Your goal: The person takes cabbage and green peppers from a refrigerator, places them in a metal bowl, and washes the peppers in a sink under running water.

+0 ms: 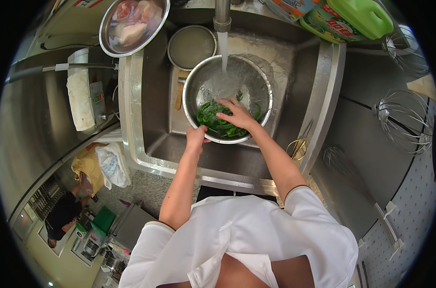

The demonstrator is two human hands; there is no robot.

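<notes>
Water runs from the faucet (222, 21) into a round stainless steel bowl (267, 86) in the sink. Green leafy vegetables (218, 118) lie in water on the near side of this bowl. My left hand (198, 136) grips the bowl's near left rim, thumb on top. My right hand (236, 114) rests on the greens with fingers spread; whether it grasps any is unclear. Behind on the left stands a smaller metal bowl (191, 47) of cloudy water, with a wooden-handled tool (179, 94) beside it. Raw meat pieces (133, 25) sit in water in another metal bowl (131, 53) at the upper left.
The sink's right rim (324, 90) holds gold-handled scissors (299, 145). A green detergent jug (347, 21) lies at the back right corner. Wire whisks (405, 122) hang at the right. Bags (112, 165) sit left of the sink. Another person (63, 216) works farther off, lower left.
</notes>
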